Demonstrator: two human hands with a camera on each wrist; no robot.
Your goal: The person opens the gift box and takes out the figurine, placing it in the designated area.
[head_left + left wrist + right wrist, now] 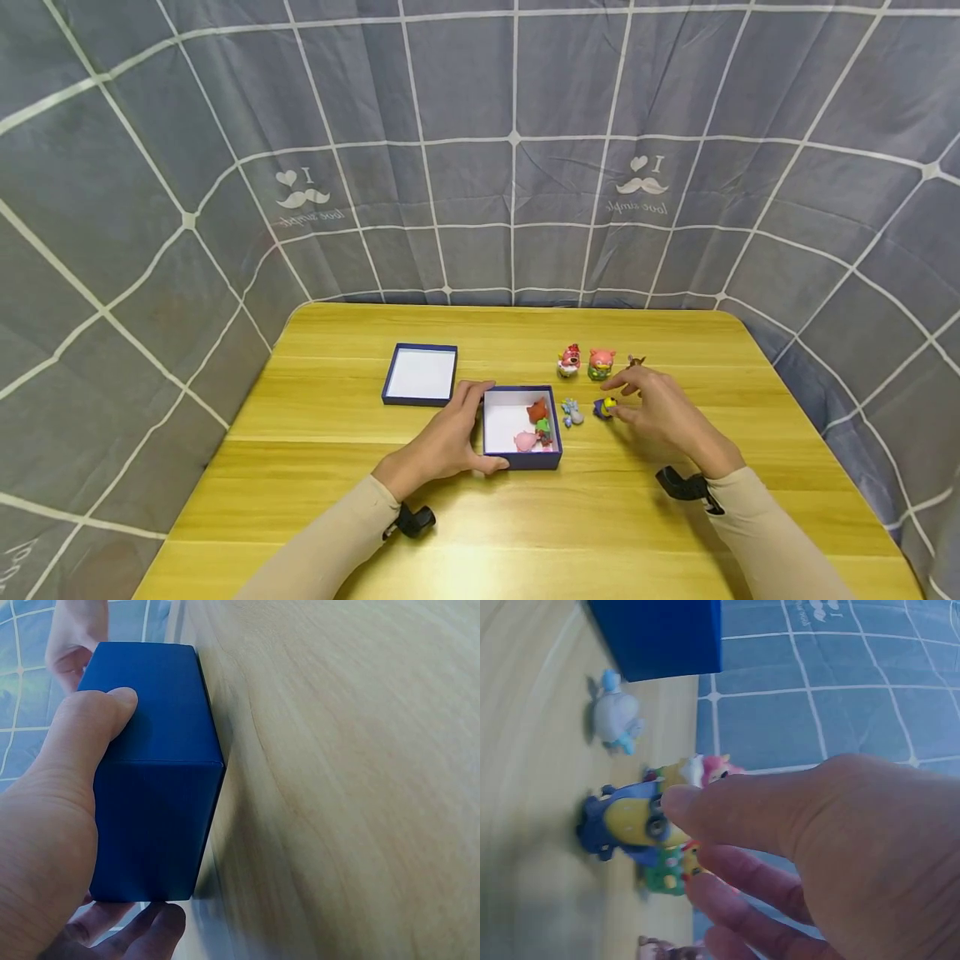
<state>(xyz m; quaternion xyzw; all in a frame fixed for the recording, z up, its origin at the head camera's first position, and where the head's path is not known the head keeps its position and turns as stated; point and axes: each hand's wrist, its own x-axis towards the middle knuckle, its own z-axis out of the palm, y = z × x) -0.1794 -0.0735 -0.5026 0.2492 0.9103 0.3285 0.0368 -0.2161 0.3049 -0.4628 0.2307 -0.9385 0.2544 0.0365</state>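
Observation:
My left hand (442,442) grips an open dark blue box (534,461), thumb on its near wall and fingers at the far side; the left wrist view shows the thumb against the blue wall (161,825). Inside lie several small toy figurines, among them a pink one (525,441) and an orange-red one (537,410). My right hand (667,412) is at a yellow-and-blue minion figurine (603,407), thumb by its head and fingers spread. In the right wrist view the thumb overlaps the minion (634,817); whether it touches I cannot tell.
A blue-edged lid (422,374) with a white inside lies left of the box. A grey-and-blue figurine (573,412) sits between box and minion. Behind stand a red-and-white figurine (568,362), a pink-and-green one (601,364) and a brown one (636,361). A grid-patterned curtain (465,183) surrounds the table.

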